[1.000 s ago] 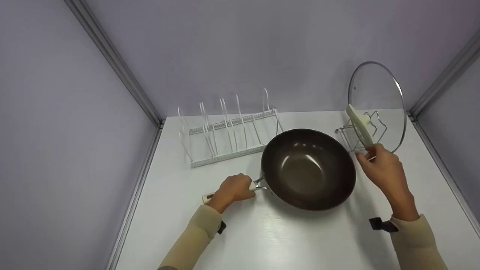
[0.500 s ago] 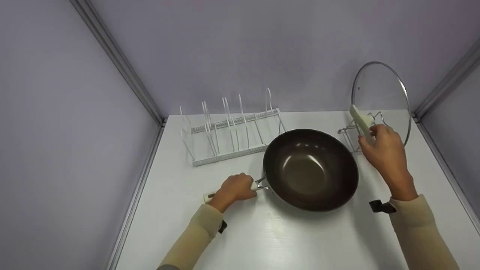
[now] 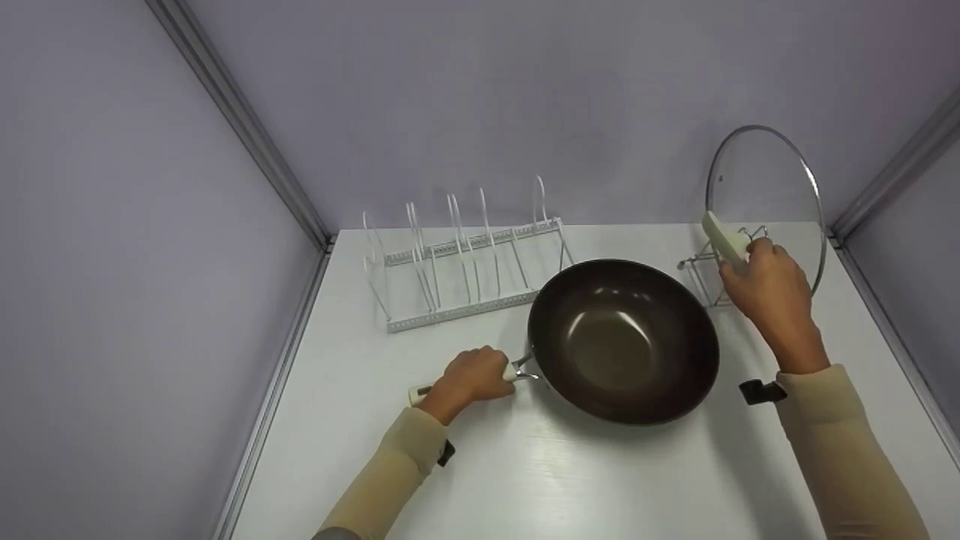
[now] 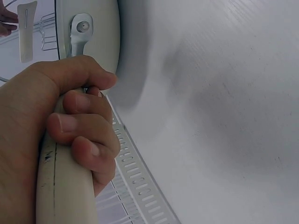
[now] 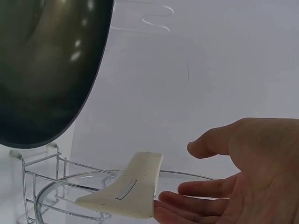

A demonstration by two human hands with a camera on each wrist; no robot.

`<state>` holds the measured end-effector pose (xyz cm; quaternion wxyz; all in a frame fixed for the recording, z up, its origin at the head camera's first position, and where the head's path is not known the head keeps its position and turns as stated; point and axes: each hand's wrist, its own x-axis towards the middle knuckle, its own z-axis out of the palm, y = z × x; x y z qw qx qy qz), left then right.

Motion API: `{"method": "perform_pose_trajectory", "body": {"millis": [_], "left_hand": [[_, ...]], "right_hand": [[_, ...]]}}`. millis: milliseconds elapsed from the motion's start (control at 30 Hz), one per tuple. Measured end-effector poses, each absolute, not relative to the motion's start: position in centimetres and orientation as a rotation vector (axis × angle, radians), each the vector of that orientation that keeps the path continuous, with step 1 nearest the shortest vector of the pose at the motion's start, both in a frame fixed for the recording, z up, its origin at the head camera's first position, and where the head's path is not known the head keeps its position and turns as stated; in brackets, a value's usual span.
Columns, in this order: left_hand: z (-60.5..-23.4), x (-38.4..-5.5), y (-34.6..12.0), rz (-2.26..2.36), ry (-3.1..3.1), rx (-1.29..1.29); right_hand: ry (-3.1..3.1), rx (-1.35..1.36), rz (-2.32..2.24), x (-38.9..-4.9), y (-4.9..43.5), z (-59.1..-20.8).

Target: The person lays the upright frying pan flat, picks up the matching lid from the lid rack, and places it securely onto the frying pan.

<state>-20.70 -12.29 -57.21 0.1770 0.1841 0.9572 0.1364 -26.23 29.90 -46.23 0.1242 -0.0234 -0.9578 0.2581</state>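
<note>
My left hand (image 3: 474,375) grips the cream handle (image 4: 65,196) of a wok (image 3: 615,345), fingers curled round it. The wok is dark brown inside and cream outside, its inside facing up. At the right, a large glass lid (image 3: 813,184) with a metal rim stands upright in a small wire stand (image 3: 697,281). My right hand (image 3: 772,292) is at the lid's cream handle (image 5: 133,189). In the right wrist view its fingers extend beside the handle's edge, with the thumb apart from it. Whether the fingertips touch the handle is hard to tell.
A white wire rack (image 3: 465,307) with several upright dividers stands behind the wok to the left, near the back wall. Grey-lilac panels (image 3: 480,97) enclose the white table (image 3: 337,442) at the back and both sides.
My right hand has moved forward from the lower end of the lid's handle to farther up beside it. The left hand and the wok have stayed nearly still; the view shifted slightly.
</note>
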Motion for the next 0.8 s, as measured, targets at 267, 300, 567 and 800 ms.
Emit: {"method": "perform_pose_trajectory", "body": {"millis": [267, 300, 567, 800], "left_hand": [[-57.1, -20.6, -12.3, 0.380, 2.717, 0.532], [-57.1, -20.6, -12.3, 0.379, 2.719, 0.537], [-57.0, -20.5, -12.3, 0.367, 2.728, 0.546], [-57.0, -20.5, -12.3, 0.372, 2.734, 0.545]], "right_hand": [[-2.871, -0.107, 0.740, -27.7, 30.3, -46.6], [-2.885, -0.111, 0.740, -27.8, 30.4, -46.7], [-2.973, -0.140, 0.762, -29.0, 30.8, -47.0], [-3.007, -0.188, 0.813, -29.8, 31.1, -47.9]]}}
